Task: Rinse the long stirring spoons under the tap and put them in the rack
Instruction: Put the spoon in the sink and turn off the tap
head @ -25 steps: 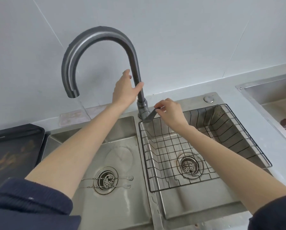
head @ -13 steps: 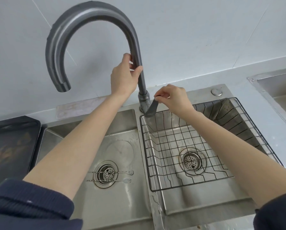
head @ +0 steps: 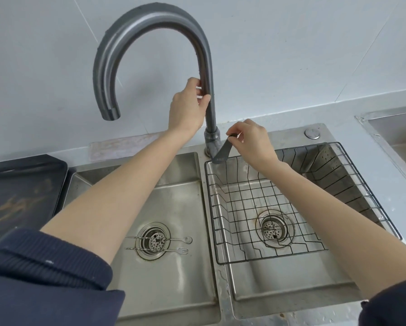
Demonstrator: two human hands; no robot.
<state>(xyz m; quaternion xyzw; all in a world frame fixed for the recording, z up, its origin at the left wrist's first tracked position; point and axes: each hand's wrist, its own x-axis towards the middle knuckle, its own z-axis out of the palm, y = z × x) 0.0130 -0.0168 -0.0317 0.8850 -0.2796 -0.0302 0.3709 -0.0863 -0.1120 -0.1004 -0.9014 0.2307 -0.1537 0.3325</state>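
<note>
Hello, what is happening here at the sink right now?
A person is getting the tap ready. The left hand grips the tap's upright neck, and the right hand pinches the tap lever at its base. No water is visible. Two long stirring utensils, one spoon-tipped and one fork-tipped, lie across the drain of the left basin, untouched. The wire rack sits in the right basin and holds nothing.

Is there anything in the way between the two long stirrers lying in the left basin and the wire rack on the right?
Only the steel divider between the basins. The stirrers lie across the left drain, and the wire rack holds nothing visible. Both hands are up at the tap.
</note>
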